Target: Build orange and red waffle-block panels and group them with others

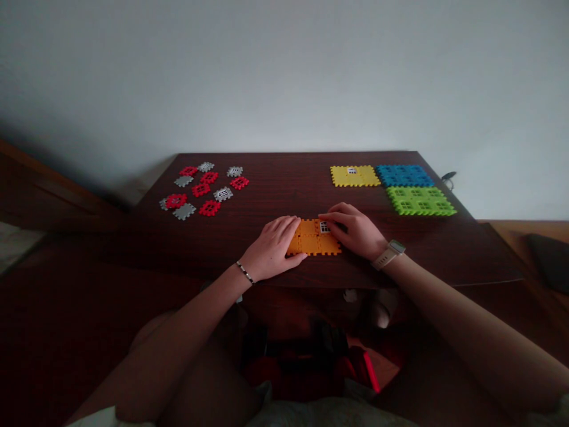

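Note:
An orange panel of interlocking plastic puzzle tiles (308,244) lies flat at the front middle of the table, with a small white window piece (325,228) in its upper right tile. My left hand (274,246) grips the panel's left side, fingers along the far corner and thumb at the near edge. At the opposite end, my right hand (353,230) has its fingers closed on the upper right corner, beside the window piece. Its fingers and palm cover part of that corner.
Loose red tiles (201,189) and grey tiles (184,211) lie scattered at the left. At the back right are joined panels in yellow (367,176), blue (404,175) and green (420,200). The dark wooden table (284,187) stands against a pale wall (284,77).

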`<state>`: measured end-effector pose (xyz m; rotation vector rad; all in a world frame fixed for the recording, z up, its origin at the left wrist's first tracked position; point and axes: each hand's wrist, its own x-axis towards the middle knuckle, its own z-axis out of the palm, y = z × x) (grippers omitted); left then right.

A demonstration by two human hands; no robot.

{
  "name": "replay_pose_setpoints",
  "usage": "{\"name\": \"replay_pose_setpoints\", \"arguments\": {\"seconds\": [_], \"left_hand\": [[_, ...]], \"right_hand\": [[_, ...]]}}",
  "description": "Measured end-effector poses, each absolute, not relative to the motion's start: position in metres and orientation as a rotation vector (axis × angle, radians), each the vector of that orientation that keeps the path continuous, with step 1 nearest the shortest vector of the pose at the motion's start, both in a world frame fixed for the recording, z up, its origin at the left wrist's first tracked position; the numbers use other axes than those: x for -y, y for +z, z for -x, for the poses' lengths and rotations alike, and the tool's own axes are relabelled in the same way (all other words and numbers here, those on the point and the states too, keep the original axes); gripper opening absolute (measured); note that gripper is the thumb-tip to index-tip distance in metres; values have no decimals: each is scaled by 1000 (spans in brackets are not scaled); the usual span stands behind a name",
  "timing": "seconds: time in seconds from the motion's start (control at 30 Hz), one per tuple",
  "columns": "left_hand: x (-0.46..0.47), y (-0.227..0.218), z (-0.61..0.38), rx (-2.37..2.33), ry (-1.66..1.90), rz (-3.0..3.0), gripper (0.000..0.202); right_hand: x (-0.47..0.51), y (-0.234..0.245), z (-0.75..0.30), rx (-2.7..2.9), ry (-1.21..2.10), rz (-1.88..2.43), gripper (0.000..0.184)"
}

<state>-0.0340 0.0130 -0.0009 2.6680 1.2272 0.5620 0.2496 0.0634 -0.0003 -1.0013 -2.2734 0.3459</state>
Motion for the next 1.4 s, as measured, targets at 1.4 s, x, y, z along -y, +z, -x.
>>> {"name": "replay_pose_setpoints", "arguments": {"seconds": [1.4], "left_hand": [[-12,1,33,-1239,526,-2677,77]], "right_hand": [[-68,5,-243,2422,299,1059,34]]}}
